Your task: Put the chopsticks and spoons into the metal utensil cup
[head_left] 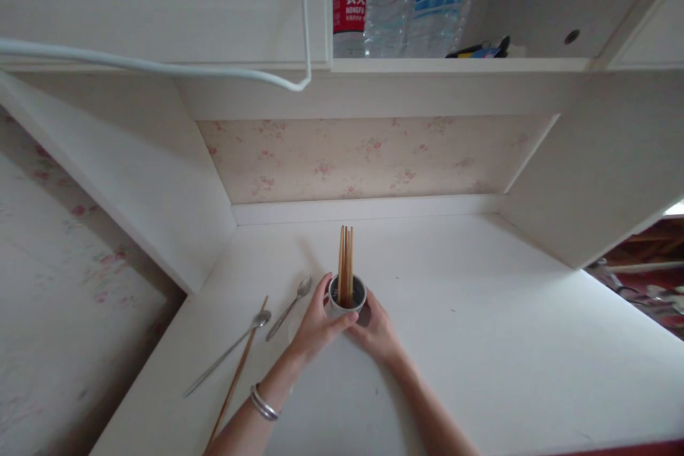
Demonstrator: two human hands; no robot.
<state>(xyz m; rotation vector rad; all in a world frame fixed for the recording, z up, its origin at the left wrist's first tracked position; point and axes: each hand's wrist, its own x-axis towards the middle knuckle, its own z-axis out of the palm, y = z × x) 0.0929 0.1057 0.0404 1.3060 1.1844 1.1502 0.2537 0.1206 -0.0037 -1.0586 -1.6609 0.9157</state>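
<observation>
A light-coloured cup (342,311) with a dark inside stands upright between my two hands on the white desk. Several wooden chopsticks (346,263) rise out of it, bunched together. My left hand (320,320) wraps the cup's left side, its thumb across the front. On the right side my right hand (376,328) holds the cup too, its thumb near the left one. Left of my hands lie a short metal spoon (289,308), a long-handled spoon (229,354) and a single chopstick (239,370), which the long spoon crosses near its bowl.
The white desk (507,342) has side panels left and right and a floral back wall (347,157). Overhead, a shelf (481,65) holds plastic bottles (392,0). A white cable or rod (214,72) hangs across the upper left.
</observation>
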